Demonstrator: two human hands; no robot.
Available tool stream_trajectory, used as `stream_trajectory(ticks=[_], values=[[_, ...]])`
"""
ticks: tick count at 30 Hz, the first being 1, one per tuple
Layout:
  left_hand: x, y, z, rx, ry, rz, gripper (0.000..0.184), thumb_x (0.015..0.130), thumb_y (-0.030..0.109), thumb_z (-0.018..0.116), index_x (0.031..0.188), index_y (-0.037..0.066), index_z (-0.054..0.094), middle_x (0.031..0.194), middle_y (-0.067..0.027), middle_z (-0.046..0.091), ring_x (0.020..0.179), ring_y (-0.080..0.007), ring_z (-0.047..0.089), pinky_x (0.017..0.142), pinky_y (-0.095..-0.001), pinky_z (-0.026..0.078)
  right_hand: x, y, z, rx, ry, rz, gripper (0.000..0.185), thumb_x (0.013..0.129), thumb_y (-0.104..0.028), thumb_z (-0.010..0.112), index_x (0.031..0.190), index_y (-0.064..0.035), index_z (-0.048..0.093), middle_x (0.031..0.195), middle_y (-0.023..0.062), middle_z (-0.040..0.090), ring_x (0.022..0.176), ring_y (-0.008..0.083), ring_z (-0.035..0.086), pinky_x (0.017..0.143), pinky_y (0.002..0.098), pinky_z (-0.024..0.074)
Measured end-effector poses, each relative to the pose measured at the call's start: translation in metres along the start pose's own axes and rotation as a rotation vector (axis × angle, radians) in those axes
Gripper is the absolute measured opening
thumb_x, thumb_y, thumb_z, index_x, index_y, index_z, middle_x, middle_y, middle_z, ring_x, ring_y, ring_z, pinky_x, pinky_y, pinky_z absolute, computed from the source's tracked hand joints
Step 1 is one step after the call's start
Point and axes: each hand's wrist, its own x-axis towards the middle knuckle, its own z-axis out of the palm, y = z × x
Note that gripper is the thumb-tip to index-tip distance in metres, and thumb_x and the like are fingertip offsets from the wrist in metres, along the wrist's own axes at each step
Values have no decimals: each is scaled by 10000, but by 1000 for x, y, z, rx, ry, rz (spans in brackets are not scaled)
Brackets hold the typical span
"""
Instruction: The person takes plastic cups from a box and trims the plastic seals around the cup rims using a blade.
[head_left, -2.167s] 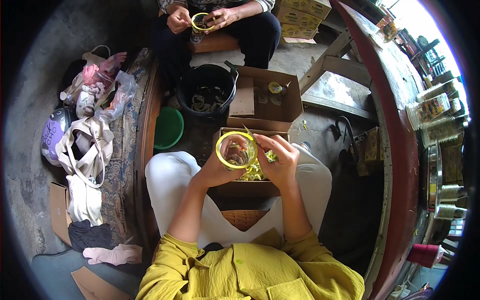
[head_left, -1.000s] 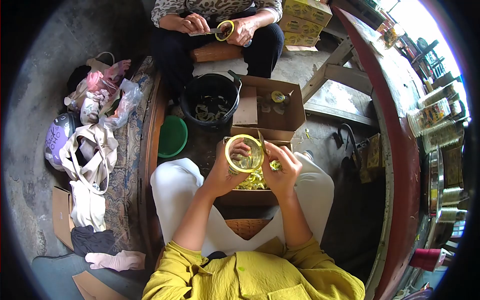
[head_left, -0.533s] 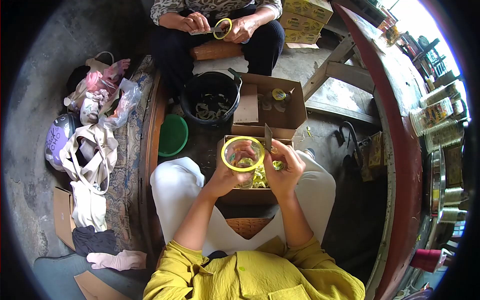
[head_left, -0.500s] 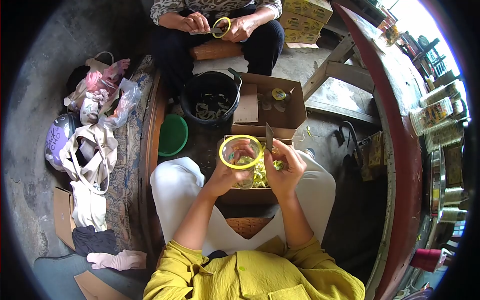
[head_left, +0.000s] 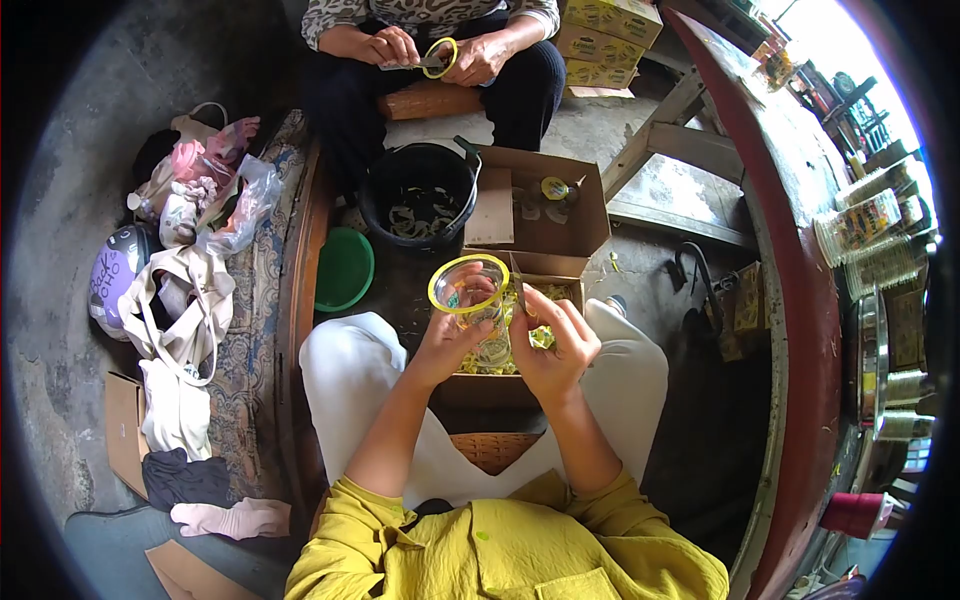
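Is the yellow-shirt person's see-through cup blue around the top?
No, the clear, round cup in the left hand has a yellow rim.

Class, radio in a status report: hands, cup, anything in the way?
Left hand holding clear yellow-rimmed cup. Right hand gripping blade close beside it, contact unclear. Box of yellow scraps below; nothing visibly in the way.

Worn grey concrete floor [head_left: 55, 400], pattern-upholstered bench [head_left: 255, 340] at left, red-edged wooden table [head_left: 815, 400] at right, daylight [head_left: 822, 25] glares in upper right.
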Motion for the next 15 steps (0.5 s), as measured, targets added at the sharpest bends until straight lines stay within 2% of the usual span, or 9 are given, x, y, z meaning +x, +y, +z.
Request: stream_trajectory(ticks=[5, 8, 15], values=[[2, 1, -1, 96, -21, 63, 647, 780, 139, 629, 1311, 85, 263, 1167, -49, 397, 1121, -152, 392, 950, -290, 334, -1, 0, 1, -13, -20, -2, 350, 612, 68, 634, 942, -47, 646, 580, 58, 520, 481, 162, 505, 452, 256, 407], [3, 6, 4, 43, 3, 71, 634, 751, 30, 629, 1284, 56, 286, 1100, -46, 415, 1075, -141, 410, 927, -276, 335, -1, 1, 2, -22, -24, -3, 348, 609, 72, 635, 936, -44, 648, 582, 61, 519, 484, 171, 504, 456, 260, 408], [4, 5, -1, 128, -20, 60, 636, 739, 5, 626, 1278, 56, 294, 1057, -46, 403, 996, -127, 412, 893, -272, 354, 0, 5, 1, -108, -33, -57, 348, 612, 80, 626, 934, -48, 650, 580, 62, 512, 482, 187, 502, 466, 271, 416]])
